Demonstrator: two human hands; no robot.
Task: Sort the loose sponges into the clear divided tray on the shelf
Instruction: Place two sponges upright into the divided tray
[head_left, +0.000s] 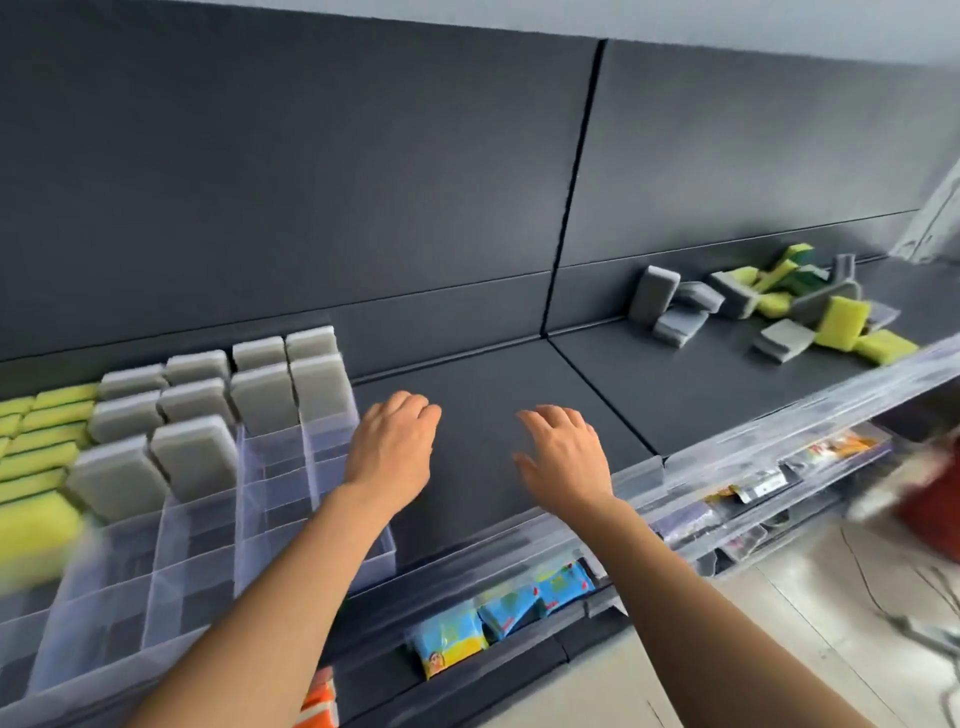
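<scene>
Tray (322, 457) holds upright grey sponges (195, 457) (yellow ones (36, 447) leftward); hands (392, 441) (563, 452) open, empty.

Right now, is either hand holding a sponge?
No: the left hand and the right hand are both open and empty over the bare shelf, well away from the loose sponges.

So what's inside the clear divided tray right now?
The clear divided tray holds upright grey sponges and yellow-green sponges; its nearer compartments look empty. The left forearm covers one corner.
</scene>
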